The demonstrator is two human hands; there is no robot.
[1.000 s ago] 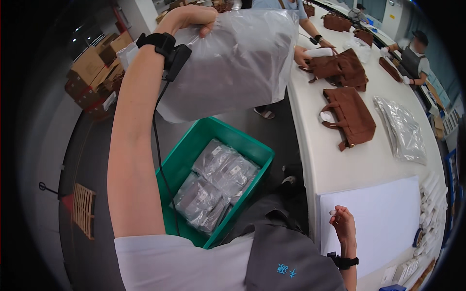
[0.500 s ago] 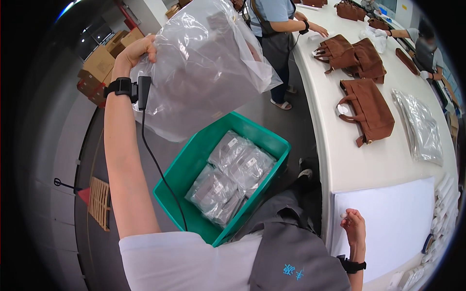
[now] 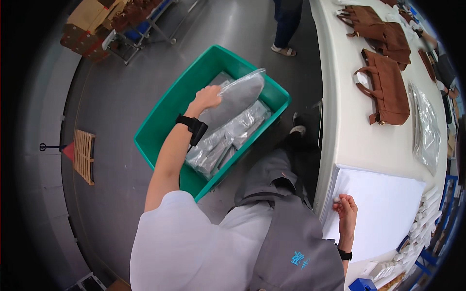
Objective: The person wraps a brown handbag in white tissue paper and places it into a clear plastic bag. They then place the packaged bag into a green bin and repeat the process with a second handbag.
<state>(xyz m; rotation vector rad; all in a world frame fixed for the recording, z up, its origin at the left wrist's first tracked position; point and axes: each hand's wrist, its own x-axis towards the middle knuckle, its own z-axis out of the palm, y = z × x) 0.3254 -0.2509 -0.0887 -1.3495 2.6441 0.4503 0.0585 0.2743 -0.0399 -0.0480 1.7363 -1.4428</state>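
On my left, my left hand (image 3: 208,97) reaches down into a green bin (image 3: 145,128), its fingers closed on the edge of a clear plastic bag (image 3: 242,94). That bag lies slanted over several plastic-wrapped packages (image 3: 208,154) at the bottom of the bin. To the right, my right hand (image 3: 346,208) rests over a stack of white paper sheets (image 3: 383,208) on the table. Between its thumb and fingers is a small round white piece (image 3: 337,199), too small to tell its kind.
Brown handbags (image 3: 386,87) lie along the white table (image 3: 332,72), with flat clear plastic bags (image 3: 424,128) beside them. White paper rolls (image 3: 421,220) line the right edge. A person's legs (image 3: 287,24) stand beyond the bin. A wooden pallet (image 3: 83,157) and cardboard boxes (image 3: 80,34) are farther left.
My left hand has lowered the plastic bag from high above the bin down into it. My right hand stays over the paper with the small white piece. The view has tilted downward.
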